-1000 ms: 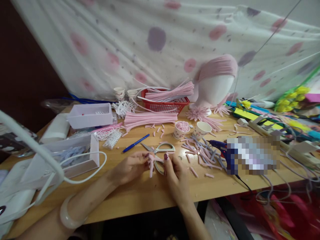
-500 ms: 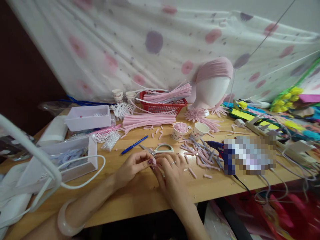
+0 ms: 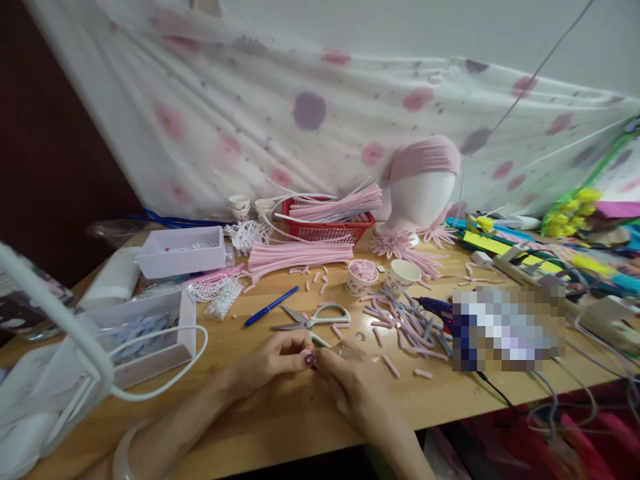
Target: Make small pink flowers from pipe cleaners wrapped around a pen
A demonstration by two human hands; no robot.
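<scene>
Both hands meet over the near part of the table. My left hand (image 3: 280, 363) is closed, thumb and index finger pinching a short pink pipe cleaner piece (image 3: 306, 353) that is mostly covered by the fingertips. My right hand (image 3: 357, 383) has its fingers curled against the same piece, with its fingertips partly hidden. Just beyond the hands lie scissors (image 3: 303, 321) with pale handles, blades apart. A blue pen (image 3: 271, 306) rests left of them. To the right is a loose pile of cut pink and grey pipe cleaner pieces (image 3: 400, 317).
A paper cup of pink pieces (image 3: 361, 277) stands beside another paper cup (image 3: 404, 276). Behind are a pink pipe cleaner bundle (image 3: 300, 257), a red basket (image 3: 325, 230) and a mannequin head (image 3: 425, 183). A blue glue gun (image 3: 437, 307) lies right; white boxes (image 3: 187, 347) stand left.
The view has tilted up, so the table sits lower in the picture. My hands have drawn back toward me, uncovering the scissors. The pink piece shows less between the fingers.
</scene>
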